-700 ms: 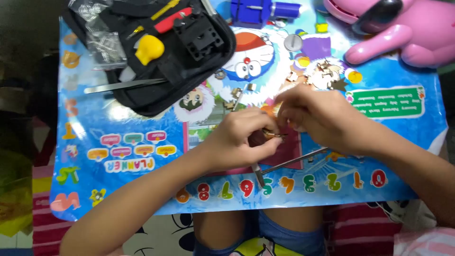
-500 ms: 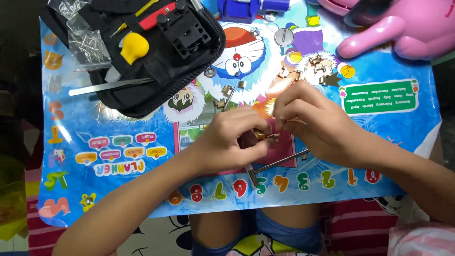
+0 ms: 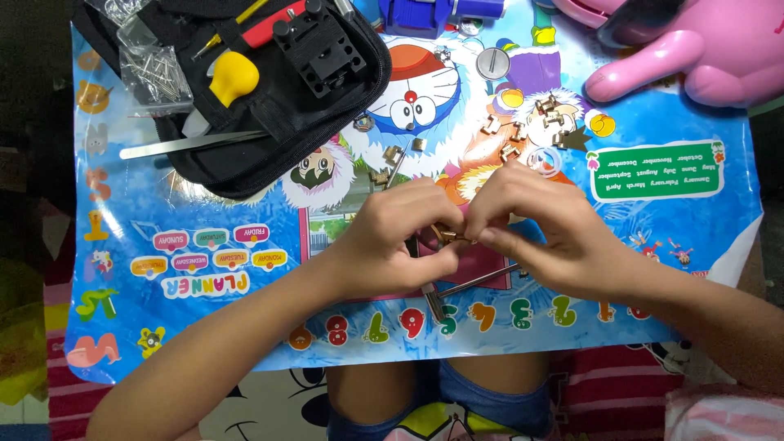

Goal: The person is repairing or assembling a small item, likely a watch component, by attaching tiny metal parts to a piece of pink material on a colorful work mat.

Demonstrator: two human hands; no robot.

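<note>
Both hands met over the middle of the blue cartoon mat (image 3: 245,327) that covered the bench. The left hand (image 3: 396,237) and the right hand (image 3: 543,233) had their fingertips pressed together around a small gold metal piece (image 3: 449,235), which showed only as a glint between the thumbs; both sets of fingers were clenched on it, pinching it from either side just above the mat. Directly under the hands lay a small hammer (image 3: 465,287), its thin metal handle slanting out toward the right hand and its head near the row of printed digits. Above the right hand, loose gold links (image 3: 523,131) lay scattered on the mat, well apart from the fingers. A black tool case (image 3: 269,114) sat open at the upper left with a yellow-handled tool (image 3: 233,75) in it, and steel tweezers (image 3: 192,144) stuck out from its edge. A pink plush toy (image 3: 694,53) rested at the top right corner.
</note>
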